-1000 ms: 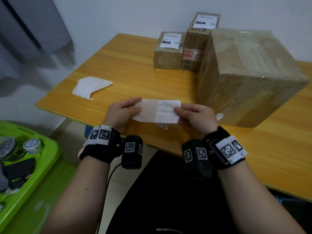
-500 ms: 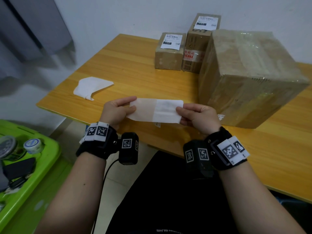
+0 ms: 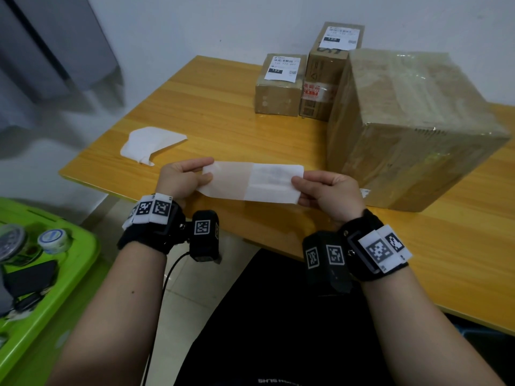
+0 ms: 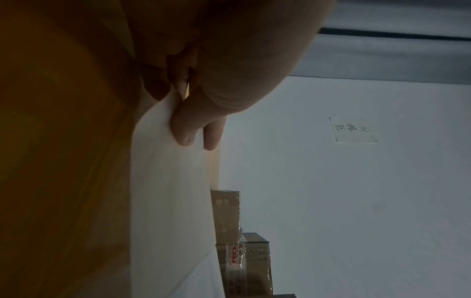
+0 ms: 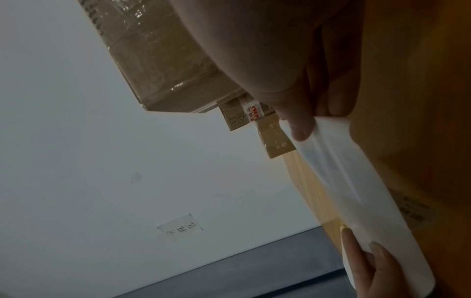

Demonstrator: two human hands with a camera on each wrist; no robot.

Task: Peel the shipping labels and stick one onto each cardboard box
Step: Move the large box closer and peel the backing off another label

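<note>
Two pinches, left hand [image 3: 178,181] and right hand [image 3: 327,190], on opposite ends of shipping label [image 3: 274,182] (half peeled), long axis running left-right between grips

A white shipping label [image 3: 282,68] on the small brown cardboard box [image 3: 278,90] is showing "122" in a black bar, and the white label [image 3: 338,38] on the taller brown cardboard box [image 3: 323,79] is showing "122" likewise.

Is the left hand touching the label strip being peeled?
Touching. The head view shows the left hand pinching the left end of the label strip between thumb and forefinger.
</note>
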